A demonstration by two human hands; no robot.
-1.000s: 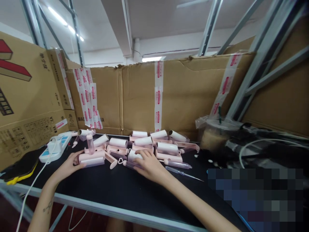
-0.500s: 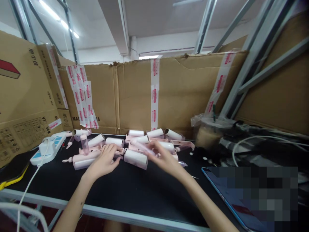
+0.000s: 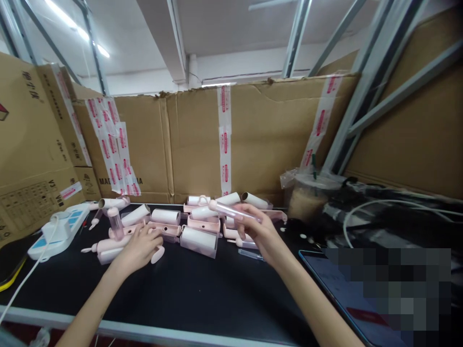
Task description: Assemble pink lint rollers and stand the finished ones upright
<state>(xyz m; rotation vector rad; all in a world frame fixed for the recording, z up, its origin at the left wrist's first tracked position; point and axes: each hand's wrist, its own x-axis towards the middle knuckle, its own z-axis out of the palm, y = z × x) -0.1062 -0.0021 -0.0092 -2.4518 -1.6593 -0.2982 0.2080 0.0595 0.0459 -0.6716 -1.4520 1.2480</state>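
Note:
My right hand (image 3: pixel 258 231) grips a slim, clear pinkish tube (image 3: pixel 231 210) with a rounded pale pink end, holding it above the pile and pointing left. Fingers curled, my left hand (image 3: pixel 135 250) is low among the pink parts at left; a pale pink oval piece (image 3: pixel 157 254) sticks out by its thumb. Behind that hand lie a pink holder (image 3: pixel 169 231) and a white paper roll (image 3: pixel 165 216). Between the hands rests another white roll (image 3: pixel 197 238) in a clear cover. A clear pink-capped tube (image 3: pixel 115 224) stands upright beyond my left hand.
A white power strip (image 3: pixel 41 248) with a plugged-in charger is at left. On the right are a lidded drink cup (image 3: pixel 307 197), a white cable (image 3: pixel 347 226) and a phone (image 3: pixel 325 284). A cardboard wall (image 3: pixel 191 144) closes the back of the black tabletop (image 3: pixel 202 299).
My right hand has lifted the clear tube and shifted right with it. My left hand has moved left and down, and the pink oval piece now shows at its thumb.

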